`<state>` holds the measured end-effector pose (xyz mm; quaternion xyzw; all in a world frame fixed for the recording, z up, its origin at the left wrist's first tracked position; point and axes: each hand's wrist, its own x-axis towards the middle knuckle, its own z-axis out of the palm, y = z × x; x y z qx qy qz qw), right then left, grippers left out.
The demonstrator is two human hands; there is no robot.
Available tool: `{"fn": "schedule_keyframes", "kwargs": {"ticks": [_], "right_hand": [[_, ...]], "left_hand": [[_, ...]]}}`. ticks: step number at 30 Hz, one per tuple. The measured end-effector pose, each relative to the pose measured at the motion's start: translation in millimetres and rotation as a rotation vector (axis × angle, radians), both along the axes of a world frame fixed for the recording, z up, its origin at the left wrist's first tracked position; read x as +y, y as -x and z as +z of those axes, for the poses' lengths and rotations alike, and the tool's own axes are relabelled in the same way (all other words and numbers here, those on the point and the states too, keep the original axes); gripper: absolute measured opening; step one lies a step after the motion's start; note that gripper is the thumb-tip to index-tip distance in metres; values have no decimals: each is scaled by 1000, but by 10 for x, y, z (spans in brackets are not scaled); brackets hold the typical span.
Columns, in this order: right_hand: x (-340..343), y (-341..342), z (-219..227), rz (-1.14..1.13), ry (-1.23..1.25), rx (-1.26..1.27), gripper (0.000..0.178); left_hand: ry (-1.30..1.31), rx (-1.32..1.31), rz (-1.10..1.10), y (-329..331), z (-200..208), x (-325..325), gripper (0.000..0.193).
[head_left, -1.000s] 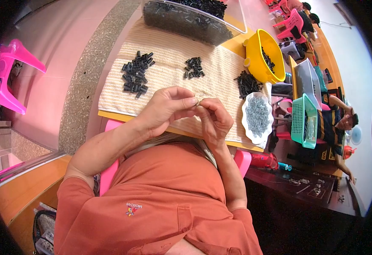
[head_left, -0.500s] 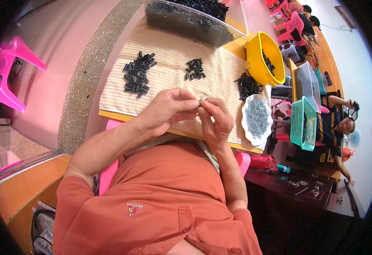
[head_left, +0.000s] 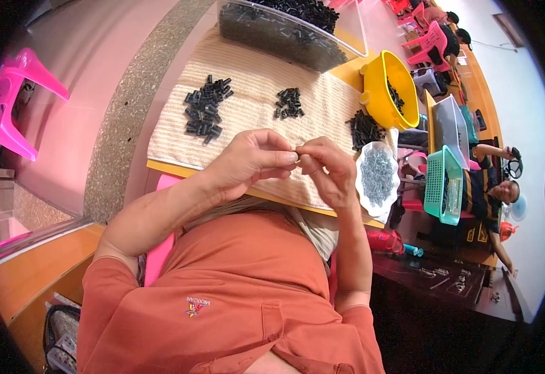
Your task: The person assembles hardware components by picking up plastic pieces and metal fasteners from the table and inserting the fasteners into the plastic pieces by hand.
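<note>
Over the near edge of the striped towel (head_left: 247,75), my left hand (head_left: 244,163) and my right hand (head_left: 331,171) meet fingertip to fingertip. Each is closed in a pinch, thumb against forefinger. Whatever sits between the fingertips is too small and too covered to name. Beyond my left hand lies a pile of short black tubes (head_left: 204,112). A smaller heap of black pieces (head_left: 290,103) lies past the fingertips. Right of my right hand is a white scalloped dish (head_left: 361,187) full of small clear or silvery pieces, with a pile of thin black pieces (head_left: 366,129) behind it.
A clear plastic bin (head_left: 278,40) of black pieces stands at the table's far side, beside a yellow tub (head_left: 375,78). Farther right are a green basket (head_left: 435,193) and a person (head_left: 487,181) at another table. A pink stool (head_left: 20,106) stands on the floor at left.
My right hand has shifted slightly right and turned, its fingertips still against the left hand's. The left hand has barely moved. The whole view has shifted a little.
</note>
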<state>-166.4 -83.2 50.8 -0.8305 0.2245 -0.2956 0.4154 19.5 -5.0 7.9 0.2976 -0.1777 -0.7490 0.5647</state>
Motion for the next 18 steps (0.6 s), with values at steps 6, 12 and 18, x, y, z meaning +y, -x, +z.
{"fn": "schedule_keyframes", "kwargs": {"ticks": [6,12,18], "right_hand": [[-623,-29,-112,-275,269,323,17],[-829,-216,-216,-269,400,613,19],[-814,-264,-316,-277,408,637,18]], "left_hand": [[53,-41,18,27,-30,-13,11],[66,-77,19,19,-28,-11,12],[60,-90,32,15,-13,-11,12]]}}
